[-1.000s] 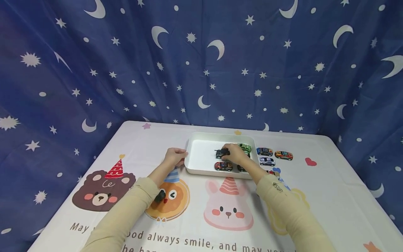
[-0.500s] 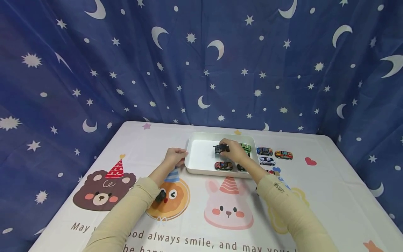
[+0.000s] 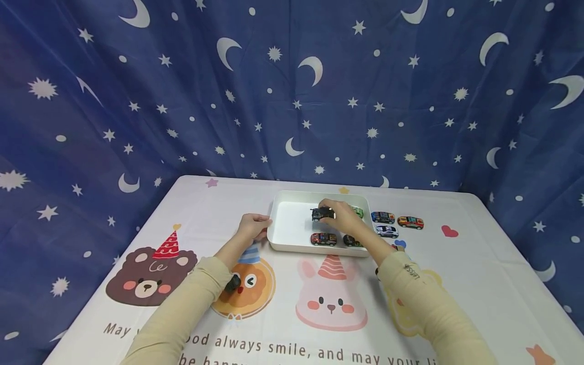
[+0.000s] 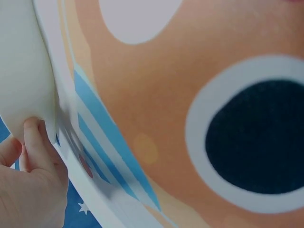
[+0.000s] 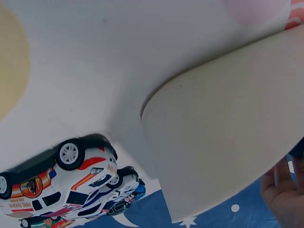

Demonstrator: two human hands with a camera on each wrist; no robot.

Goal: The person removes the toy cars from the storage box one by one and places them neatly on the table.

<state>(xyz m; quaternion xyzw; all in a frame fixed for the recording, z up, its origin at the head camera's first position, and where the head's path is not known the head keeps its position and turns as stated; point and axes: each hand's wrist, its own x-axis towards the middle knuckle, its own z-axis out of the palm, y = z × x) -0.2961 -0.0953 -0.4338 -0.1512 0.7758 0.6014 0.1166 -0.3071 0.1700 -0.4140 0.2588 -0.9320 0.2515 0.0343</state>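
Note:
My left hand (image 3: 253,226) pinches the left wall of a white tray (image 3: 292,248) between thumb and fingers, a grip also seen in the left wrist view. Over the tray, my right hand (image 3: 342,215) holds a black toy car (image 3: 318,214) by its right end; whether its wheels touch the tray floor I cannot tell. A red-and-black toy car (image 3: 324,239) sits near the tray's front wall, beside a dark toy car (image 3: 350,241) partly covered by my right forearm. Behind the right hand shows part of a green toy car (image 3: 358,211).
Right of the tray stand a blue toy car (image 3: 383,217), a white toy car (image 3: 387,231) and an orange-red toy car (image 3: 410,222). In the right wrist view, a white car with orange stripes (image 5: 71,178) appears close by. A patterned blue curtain (image 3: 255,101) hangs behind the table.
My right hand has shifted slightly toward the tray's far wall, carrying the black toy car with it. The left hand keeps its place on the tray.

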